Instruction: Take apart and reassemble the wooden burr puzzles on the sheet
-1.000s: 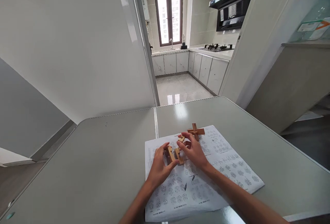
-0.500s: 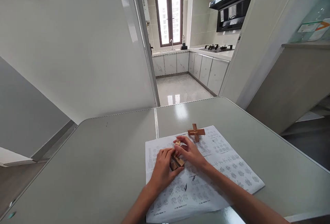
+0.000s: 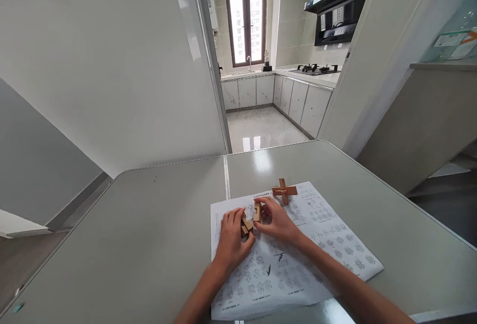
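Over the sheet (image 3: 268, 282), left hand (image 3: 231, 240) clasps wooden pieces (image 3: 247, 225), right hand (image 3: 278, 222) pinches a notched block (image 3: 257, 212) just beside them, cross (image 3: 285, 191) beyond.

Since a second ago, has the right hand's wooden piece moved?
Yes: the wooden piece has shifted left and toward the person, relative to the wooden cross.

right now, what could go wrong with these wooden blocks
The left hand cups blocks together, so one might slip out. The right hand pinches a notched block near the cross, which its knuckles could nudge. The right forearm crosses over the paper and might drag it.
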Tool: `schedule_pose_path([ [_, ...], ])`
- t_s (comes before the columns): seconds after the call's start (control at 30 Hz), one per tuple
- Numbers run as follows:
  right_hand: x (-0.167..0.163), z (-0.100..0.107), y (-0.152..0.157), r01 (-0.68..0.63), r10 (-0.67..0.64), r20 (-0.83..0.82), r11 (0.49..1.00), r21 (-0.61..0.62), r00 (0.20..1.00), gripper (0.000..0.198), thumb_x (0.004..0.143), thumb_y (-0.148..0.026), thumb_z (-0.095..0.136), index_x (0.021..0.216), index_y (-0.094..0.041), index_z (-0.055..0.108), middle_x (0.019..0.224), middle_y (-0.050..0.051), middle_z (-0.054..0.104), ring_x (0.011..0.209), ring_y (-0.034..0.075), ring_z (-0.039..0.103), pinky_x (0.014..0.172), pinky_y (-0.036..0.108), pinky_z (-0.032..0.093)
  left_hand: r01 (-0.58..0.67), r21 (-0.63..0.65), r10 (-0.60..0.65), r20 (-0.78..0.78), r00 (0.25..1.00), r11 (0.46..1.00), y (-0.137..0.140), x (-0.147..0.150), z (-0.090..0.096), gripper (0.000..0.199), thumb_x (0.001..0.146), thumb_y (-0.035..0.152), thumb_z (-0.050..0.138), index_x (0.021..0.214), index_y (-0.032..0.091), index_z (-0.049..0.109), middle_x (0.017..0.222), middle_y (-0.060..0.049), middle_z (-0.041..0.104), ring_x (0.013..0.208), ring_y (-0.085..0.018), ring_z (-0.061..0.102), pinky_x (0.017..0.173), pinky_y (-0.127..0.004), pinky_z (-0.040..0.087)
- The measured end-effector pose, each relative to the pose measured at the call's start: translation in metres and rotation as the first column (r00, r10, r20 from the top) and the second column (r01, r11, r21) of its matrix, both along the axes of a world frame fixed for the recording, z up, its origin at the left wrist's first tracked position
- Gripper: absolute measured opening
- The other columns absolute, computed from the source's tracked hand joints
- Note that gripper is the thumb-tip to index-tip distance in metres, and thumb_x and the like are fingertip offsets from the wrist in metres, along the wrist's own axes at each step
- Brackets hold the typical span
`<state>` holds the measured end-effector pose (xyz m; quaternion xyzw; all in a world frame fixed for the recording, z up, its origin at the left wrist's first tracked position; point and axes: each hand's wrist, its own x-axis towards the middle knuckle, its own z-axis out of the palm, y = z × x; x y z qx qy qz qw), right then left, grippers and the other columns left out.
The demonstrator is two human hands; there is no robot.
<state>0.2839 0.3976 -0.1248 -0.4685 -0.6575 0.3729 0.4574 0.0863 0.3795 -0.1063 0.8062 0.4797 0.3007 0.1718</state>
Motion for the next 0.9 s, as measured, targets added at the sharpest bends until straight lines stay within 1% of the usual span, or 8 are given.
schedule_pose_path([
  [0.07, 0.0, 0.001, -0.002, -0.023, 0.021, 0.054, 0.999, 0.042, 0.998, 0.062, 0.072, -0.012, 0.068, 0.131, -0.023, 0.054, 0.127, 0.009, 0.059, 0.099, 0.022, 0.065, 0.085, 0.038, 0.058, -0.007, 0.003, 0.007, -0.021, 1.0, 1.0, 0.0, 0.0, 0.0, 0.066, 0.077, 0.012, 0.063, 0.141, 0.022, 0.049, 0.137, -0.012, 0.059, 0.129, -0.033, 0.052, 0.11, -0.053, 0.043],
  [0.2, -0.001, 0.002, -0.007, -0.082, 0.069, 0.134, 0.992, 0.094, 0.989, 0.066, 0.071, -0.008, 0.065, 0.134, -0.023, 0.051, 0.131, 0.011, 0.058, 0.111, 0.025, 0.062, 0.097, 0.041, 0.055, 0.003, -0.001, -0.003, -0.027, 1.0, 1.0, -0.001, 0.001, 0.0, 0.064, 0.079, 0.015, 0.064, 0.14, 0.021, 0.048, 0.137, -0.013, 0.057, 0.129, -0.033, 0.052, 0.111, -0.054, 0.043],
  [0.33, -0.002, 0.002, -0.01, -0.133, 0.103, 0.214, 0.983, 0.13, 0.972, 0.072, 0.071, -0.007, 0.063, 0.14, -0.023, 0.05, 0.14, 0.013, 0.055, 0.13, 0.03, 0.053, 0.11, 0.046, 0.046, 0.03, 0.002, -0.03, -0.019, 0.999, 1.0, -0.002, 0.003, 0.0, 0.067, 0.079, 0.018, 0.066, 0.143, 0.021, 0.045, 0.14, -0.014, 0.055, 0.131, -0.033, 0.051, 0.113, -0.054, 0.042],
  [0.4, -0.003, 0.003, -0.011, -0.153, 0.117, 0.224, 0.977, 0.151, 0.968, 0.076, 0.071, -0.006, 0.063, 0.144, -0.024, 0.047, 0.143, 0.013, 0.054, 0.133, 0.03, 0.051, 0.113, 0.048, 0.043, 0.047, 0.014, -0.046, -0.015, 0.999, 0.999, -0.002, 0.003, 0.0, 0.07, 0.079, 0.019, 0.067, 0.145, 0.022, 0.042, 0.142, -0.014, 0.054, 0.133, -0.033, 0.05, 0.114, -0.055, 0.041],
  [0.5, -0.003, 0.007, -0.012, -0.215, 0.178, 0.218, 0.963, 0.16, 0.96, 0.081, 0.072, -0.004, 0.061, 0.148, -0.026, 0.044, 0.14, 0.011, 0.059, 0.129, 0.03, 0.054, 0.111, 0.049, 0.045, 0.072, 0.033, -0.071, -0.018, 0.997, 0.997, -0.002, 0.003, 0.001, 0.074, 0.079, 0.019, 0.067, 0.148, 0.023, 0.039, 0.145, -0.014, 0.052, 0.136, -0.034, 0.049, 0.114, -0.056, 0.041],
  [0.6, -0.002, 0.009, -0.012, -0.281, 0.251, 0.199, 0.95, 0.138, 0.947, 0.088, 0.075, -0.002, 0.058, 0.156, -0.028, 0.036, 0.139, 0.01, 0.061, 0.125, 0.029, 0.057, 0.108, 0.05, 0.047, 0.085, 0.05, -0.084, -0.03, 0.996, 0.995, -0.002, 0.003, 0.001, 0.075, 0.079, 0.021, 0.067, 0.149, 0.023, 0.039, 0.145, -0.015, 0.053, 0.136, -0.035, 0.049, 0.114, -0.057, 0.042],
  [0.77, -0.001, 0.005, -0.013, -0.329, 0.314, 0.125, 0.937, 0.118, 0.941, 0.097, 0.074, 0.004, 0.053, 0.161, -0.029, 0.028, 0.152, 0.012, 0.052, 0.135, 0.03, 0.054, 0.11, 0.053, 0.047, 0.072, 0.064, -0.07, -0.039, 0.997, 0.995, -0.001, 0.003, 0.002, 0.072, 0.083, 0.026, 0.071, 0.148, 0.023, 0.038, 0.142, -0.014, 0.055, 0.132, -0.033, 0.052, 0.112, -0.055, 0.043],
  [0.9, -0.002, 0.006, -0.015, -0.342, 0.336, 0.081, 0.935, 0.094, 0.938, 0.093, 0.076, 0.005, 0.048, 0.161, -0.029, 0.029, 0.144, 0.012, 0.06, 0.124, 0.026, 0.062, 0.103, 0.047, 0.054, 0.057, 0.052, -0.055, -0.041, 0.998, 0.997, -0.001, 0.003, 0.001, 0.067, 0.09, 0.034, 0.07, 0.148, 0.024, 0.037, 0.136, -0.013, 0.059, 0.128, -0.031, 0.055, 0.109, -0.052, 0.045],
])
